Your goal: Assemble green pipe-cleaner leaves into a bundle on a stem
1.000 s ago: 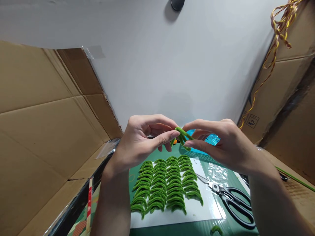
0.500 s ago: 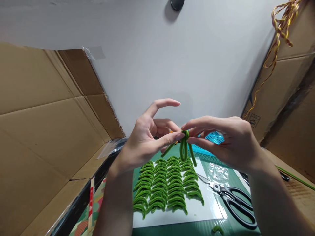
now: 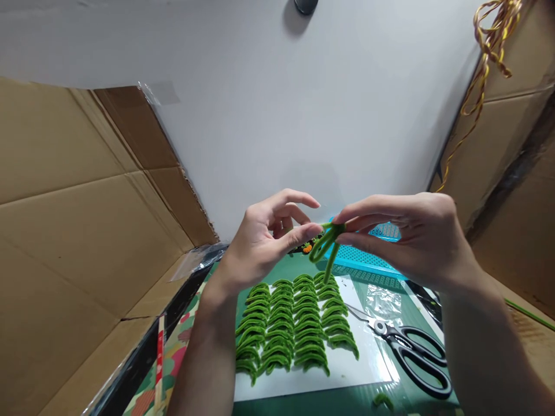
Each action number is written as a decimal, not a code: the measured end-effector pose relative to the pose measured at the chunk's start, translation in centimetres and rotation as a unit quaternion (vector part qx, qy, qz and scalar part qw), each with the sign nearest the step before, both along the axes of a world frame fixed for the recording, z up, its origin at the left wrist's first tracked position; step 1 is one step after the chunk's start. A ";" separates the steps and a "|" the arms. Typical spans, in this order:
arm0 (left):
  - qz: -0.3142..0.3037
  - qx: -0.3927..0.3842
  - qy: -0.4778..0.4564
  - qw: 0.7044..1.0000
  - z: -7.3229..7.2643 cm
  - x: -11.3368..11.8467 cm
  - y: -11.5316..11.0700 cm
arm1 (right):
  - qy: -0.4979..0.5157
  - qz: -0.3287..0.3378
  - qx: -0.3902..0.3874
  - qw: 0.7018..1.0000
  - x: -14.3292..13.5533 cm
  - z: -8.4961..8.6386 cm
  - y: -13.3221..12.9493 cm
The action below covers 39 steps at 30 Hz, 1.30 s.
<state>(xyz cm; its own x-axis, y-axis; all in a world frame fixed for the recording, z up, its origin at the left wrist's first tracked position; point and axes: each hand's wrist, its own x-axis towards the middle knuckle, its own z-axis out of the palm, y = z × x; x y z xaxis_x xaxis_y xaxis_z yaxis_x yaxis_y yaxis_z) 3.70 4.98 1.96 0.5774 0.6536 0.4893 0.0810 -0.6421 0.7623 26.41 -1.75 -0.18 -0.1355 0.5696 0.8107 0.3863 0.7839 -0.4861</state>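
A green fuzzy pipe cleaner [image 3: 321, 249], bent into a narrow loop with loose ends, is held up in front of the wall. My right hand [image 3: 403, 240] pinches its gathered top between thumb and fingertips. One end runs left to my left hand [image 3: 266, 245], which closes on it with the thumb and a finger; the other fingers curl above. Another end hangs down beside the loop. Beneath my hands, curved green pipe cleaner pieces [image 3: 277, 335] lie in several columns on a white sheet [image 3: 368, 370].
Black-handled scissors [image 3: 414, 352] lie at the right of the sheet, blades slightly apart. Behind my right hand is a blue perforated basket [image 3: 364, 260]. A short green scrap [image 3: 383, 401] rests on the green mat [image 3: 321, 407]. Cardboard panels [image 3: 65, 231] stand at both sides.
My right hand has moved slightly right and up with the pipe cleaner. My left thumb has shifted from the bundle's top to one end, and the loop now tilts left.
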 end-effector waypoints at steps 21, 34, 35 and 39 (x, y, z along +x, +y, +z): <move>-0.061 -0.033 -0.121 0.990 -0.9 1.2 -0.1 | 0.039 -0.019 0.120 0.992 -0.3 -0.4 0.4; -0.037 -0.060 -0.156 0.985 -0.9 1.5 -0.2 | 0.016 -0.027 0.153 0.988 -0.2 -0.3 0.6; -0.037 -0.063 -0.154 0.985 -0.9 1.5 -0.2 | 0.015 -0.023 0.156 0.987 -0.2 -0.3 0.7; -0.039 -0.074 -0.146 0.986 -0.9 1.5 -0.1 | 0.014 -0.021 0.164 0.986 -0.2 -0.4 0.9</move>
<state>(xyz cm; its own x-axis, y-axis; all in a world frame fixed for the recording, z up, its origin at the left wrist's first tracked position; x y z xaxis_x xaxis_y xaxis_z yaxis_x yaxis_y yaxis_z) 5.16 4.85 1.05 0.4782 0.6892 0.5444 -0.2015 -0.5172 0.8318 26.24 -0.86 -0.59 -0.0922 0.2808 0.9553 0.4117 0.8843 -0.2202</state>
